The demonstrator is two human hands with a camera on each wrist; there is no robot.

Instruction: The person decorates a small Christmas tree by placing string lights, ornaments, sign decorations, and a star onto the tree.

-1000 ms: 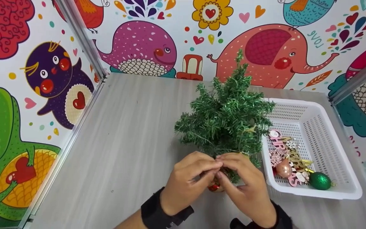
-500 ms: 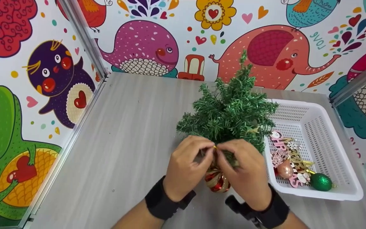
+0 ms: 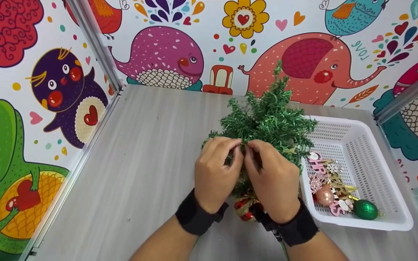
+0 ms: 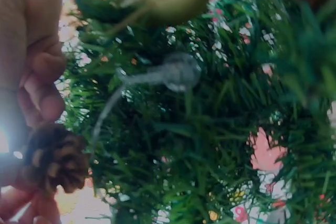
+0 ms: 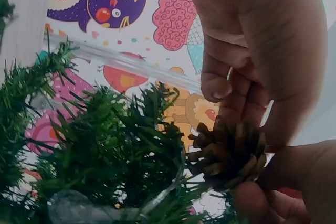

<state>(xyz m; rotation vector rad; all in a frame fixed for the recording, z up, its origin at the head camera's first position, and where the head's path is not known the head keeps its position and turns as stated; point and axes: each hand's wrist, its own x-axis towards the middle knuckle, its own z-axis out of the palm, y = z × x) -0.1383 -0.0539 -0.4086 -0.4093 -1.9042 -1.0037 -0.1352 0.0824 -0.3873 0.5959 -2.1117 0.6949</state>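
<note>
My left hand [image 3: 218,170] and right hand [image 3: 272,177] meet in front of a small green artificial Christmas tree [image 3: 263,116], fingertips pinched close together. Between them is a brown pine cone [image 5: 231,156], touched by fingers in the right wrist view; the left wrist view shows the same pine cone [image 4: 58,158] beside the branches. From above, the hands hide it. A red and gold striped bauble [image 3: 243,210] shows below the hands. A gold bauble [image 4: 184,1] and a clear round-ended piece [image 4: 181,72] appear among the branches in the left wrist view.
A white perforated basket [image 3: 383,170] stands right of the tree. Inside lie a green bauble [image 3: 365,209], a pink bauble [image 3: 325,195], pink letters [image 3: 317,165] and several other ornaments. Cartoon-printed walls [image 3: 165,54] enclose the grey table [image 3: 132,174].
Both hands have moved up and away from me, from the lower branches to the middle of the tree. The striped bauble came into view below them, and is now partly covered.
</note>
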